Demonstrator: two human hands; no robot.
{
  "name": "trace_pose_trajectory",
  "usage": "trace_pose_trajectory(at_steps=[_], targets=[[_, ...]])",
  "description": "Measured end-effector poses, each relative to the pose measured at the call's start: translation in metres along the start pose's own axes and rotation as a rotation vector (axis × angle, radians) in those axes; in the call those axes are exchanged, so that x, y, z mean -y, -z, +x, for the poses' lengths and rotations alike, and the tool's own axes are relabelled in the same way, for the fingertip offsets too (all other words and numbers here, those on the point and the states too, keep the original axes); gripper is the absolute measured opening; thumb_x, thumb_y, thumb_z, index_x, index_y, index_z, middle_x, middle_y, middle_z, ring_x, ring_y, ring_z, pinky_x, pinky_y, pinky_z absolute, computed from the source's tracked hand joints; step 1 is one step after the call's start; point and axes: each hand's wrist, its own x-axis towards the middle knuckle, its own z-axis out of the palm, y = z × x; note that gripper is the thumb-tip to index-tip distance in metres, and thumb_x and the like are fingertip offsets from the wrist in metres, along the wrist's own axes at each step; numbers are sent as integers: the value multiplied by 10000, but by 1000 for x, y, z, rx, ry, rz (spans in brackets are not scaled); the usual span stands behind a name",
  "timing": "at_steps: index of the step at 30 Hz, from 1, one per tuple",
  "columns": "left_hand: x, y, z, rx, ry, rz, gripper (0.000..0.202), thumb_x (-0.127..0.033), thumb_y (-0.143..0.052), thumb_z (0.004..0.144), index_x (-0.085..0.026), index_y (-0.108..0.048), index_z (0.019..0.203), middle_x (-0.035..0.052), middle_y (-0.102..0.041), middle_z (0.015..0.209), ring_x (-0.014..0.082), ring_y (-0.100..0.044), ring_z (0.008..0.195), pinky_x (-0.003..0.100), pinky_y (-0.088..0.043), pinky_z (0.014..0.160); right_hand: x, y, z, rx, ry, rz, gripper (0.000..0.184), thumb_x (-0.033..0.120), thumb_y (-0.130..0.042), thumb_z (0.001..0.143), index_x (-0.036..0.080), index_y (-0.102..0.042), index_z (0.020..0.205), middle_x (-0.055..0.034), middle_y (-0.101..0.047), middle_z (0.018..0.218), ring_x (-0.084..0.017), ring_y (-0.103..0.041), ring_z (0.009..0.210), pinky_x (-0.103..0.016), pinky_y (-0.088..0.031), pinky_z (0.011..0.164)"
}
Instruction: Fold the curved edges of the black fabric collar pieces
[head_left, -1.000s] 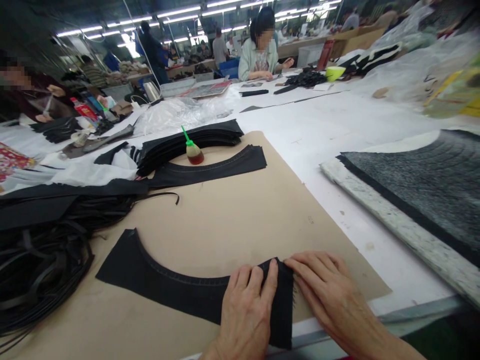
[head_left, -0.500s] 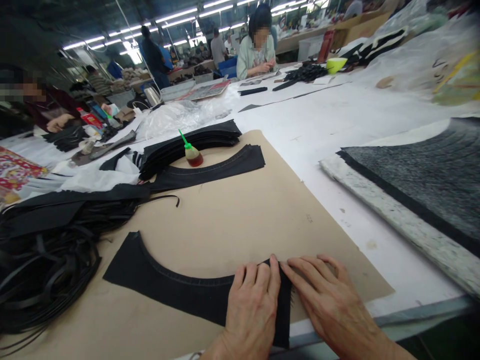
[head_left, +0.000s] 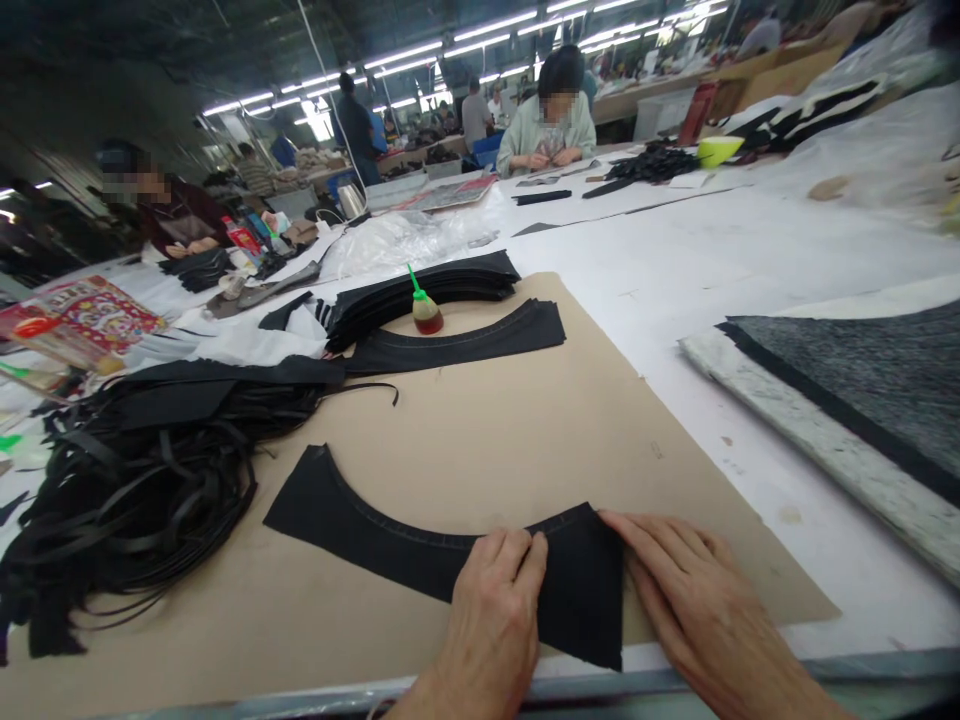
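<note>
A black curved piece of sheet material (head_left: 375, 545) lies on brown paper (head_left: 480, 440), with a narrow strip along its concave upper edge. My left hand (head_left: 496, 605) rests on its right half, fingers bent and held together, tips pressing at the curved edge. At the piece's upper right corner, the fingertips of my right hand (head_left: 694, 590) touch the edge; its fingers are stretched out and the thumb is hidden. Farther back lies a similar black curved piece (head_left: 465, 345) in front of a stack of black pieces (head_left: 427, 280). A squeeze bottle (head_left: 427, 315) with a green nozzle stands between them.
Black strips (head_left: 172, 490) lie heaped at left. A grey-topped slab (head_left: 855, 400) lies at right on the white table (head_left: 637, 260). Clear plastic (head_left: 412, 238) is behind the stack. Two people (head_left: 551, 125) work across the table, one farther left.
The view has swung left and up. At its right end, the black piece now lies flat with its corner showing, where both hands were pressing. My hands have moved slightly apart.
</note>
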Motion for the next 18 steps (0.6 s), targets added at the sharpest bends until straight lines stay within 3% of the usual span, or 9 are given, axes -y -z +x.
trace_pose_trajectory(at_steps=[5,9,12,18], targets=[[1,0,0,6,56,-106,398,-27,-346,891,-132,-537,1223,102,-595,1066,226,-525,943,395,-514,845,10,4,14,-76,-66,-90,509,43,-361,864,179,-481,1339,-100,-567,1231,-234,-520,1055,-400,-378,864],[2,-2,0,-2,96,-80,414,-21,-358,879,-136,-532,1236,100,-589,1072,228,-520,947,402,-502,857,26,-5,27,-24,54,15,545,2,-385,810,212,-538,1289,-58,-619,1177,-213,-538,1043,-407,-351,907],[0,-7,-2,10,51,49,424,-19,-386,852,-113,-538,1236,103,-604,1060,246,-532,921,414,-499,820,34,-16,30,-1,94,5,542,-1,-410,770,206,-564,1247,-36,-649,1146,-211,-560,1022,-424,-339,909],[-3,-2,-4,-67,4,109,376,-106,-447,865,-92,-532,1231,88,-634,1010,226,-556,861,372,-497,764,24,-25,17,-46,188,-38,623,-16,-396,717,230,-542,1270,-35,-661,1158,-233,-588,1009,-462,-352,868]])
